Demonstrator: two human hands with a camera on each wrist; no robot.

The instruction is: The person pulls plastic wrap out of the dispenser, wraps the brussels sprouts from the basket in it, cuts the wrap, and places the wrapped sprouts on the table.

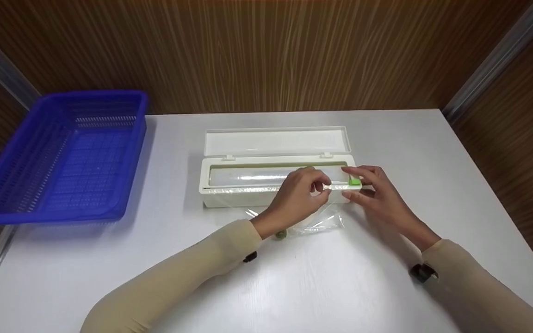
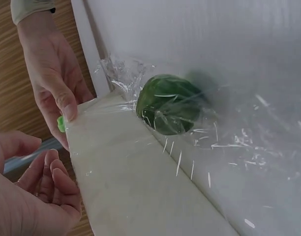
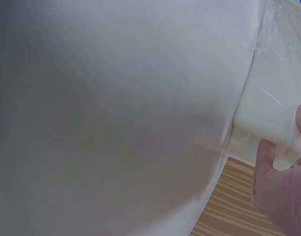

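Two hands (image 1: 299, 194) (image 1: 380, 196), one wrap box (image 1: 275, 159), one vegetable (image 2: 165, 105).

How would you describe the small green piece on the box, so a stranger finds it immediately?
Right of the blue basket stands a long white box, lid open. At its right front corner sits the piece, bright green against the white.

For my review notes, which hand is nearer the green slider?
Right: the right hand is close beside the green slider; the left hand is farther off, to the slider's left.
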